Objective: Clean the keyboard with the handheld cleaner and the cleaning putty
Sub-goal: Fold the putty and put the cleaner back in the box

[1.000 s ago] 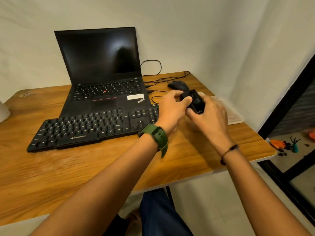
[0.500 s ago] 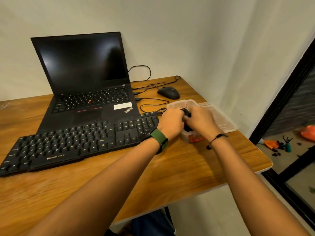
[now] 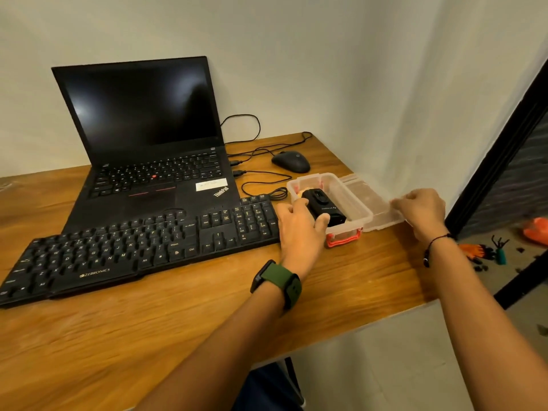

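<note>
The black keyboard (image 3: 148,244) lies across the wooden desk, in front of the laptop. At its right end stands a clear plastic box (image 3: 353,203) with red latches. The black handheld cleaner (image 3: 324,207) lies inside it. My left hand (image 3: 299,226) reaches over the box's near left corner, with fingers and thumb curled round the cleaner. A small yellowish lump (image 3: 300,192), perhaps the putty, shows behind my fingers. My right hand (image 3: 422,209) pinches the right edge of the clear lid (image 3: 373,203), which lies flat beside the box.
An open black laptop (image 3: 148,143) stands behind the keyboard with its screen dark. A black mouse (image 3: 292,161) and loose cables (image 3: 261,179) lie behind the box. The wall and the desk's right edge (image 3: 421,298) are close by. Small tools lie on the floor at the right.
Both hands held the cleaner above the desk, then lowered it into the box. My right hand has let go and moved right to the lid. The view swung left.
</note>
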